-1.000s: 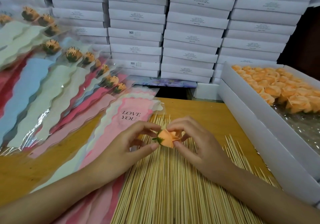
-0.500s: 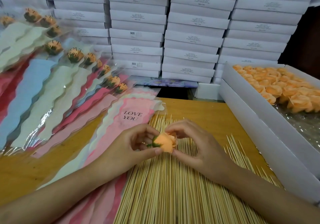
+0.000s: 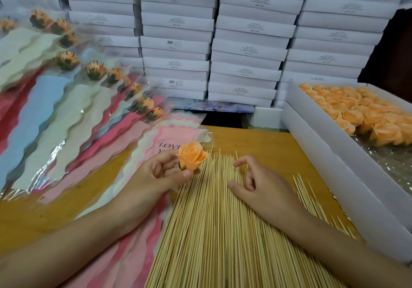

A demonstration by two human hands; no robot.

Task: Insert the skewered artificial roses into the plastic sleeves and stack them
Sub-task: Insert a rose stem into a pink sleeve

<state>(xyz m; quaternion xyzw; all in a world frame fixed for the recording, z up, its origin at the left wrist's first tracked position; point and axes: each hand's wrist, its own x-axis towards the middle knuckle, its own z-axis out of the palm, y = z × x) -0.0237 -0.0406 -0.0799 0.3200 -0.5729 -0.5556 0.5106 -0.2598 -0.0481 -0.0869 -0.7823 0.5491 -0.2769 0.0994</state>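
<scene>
Your left hand [image 3: 156,177] pinches the orange rose [image 3: 192,155] by its green base over the far end of the skewer pile [image 3: 223,232] on the table [image 3: 267,140], bloom up and away, base toward your palm, while your right hand [image 3: 264,188] sits loosely curled, empty, over that pile.

1. A yellow-brown wooden table [image 3: 263,140] carries everything. A broad bed of bamboo skewers [image 3: 223,232] lies along its middle, with the points toward the far edge.
2. Just left of the skewers, and touching them, lies a stack of empty pink and white sleeves [image 3: 176,134]. The top one is printed "LOVE".
3. Further left of the skewers, a fanned pile of sleeved roses [image 3: 66,118] overlaps in blue, cream, pink and red.
4. Right of the skewers, a smaller loose bunch of sticks [image 3: 312,198] lies beside an open white box [image 3: 323,145] holding orange rose heads [image 3: 352,118].
</scene>
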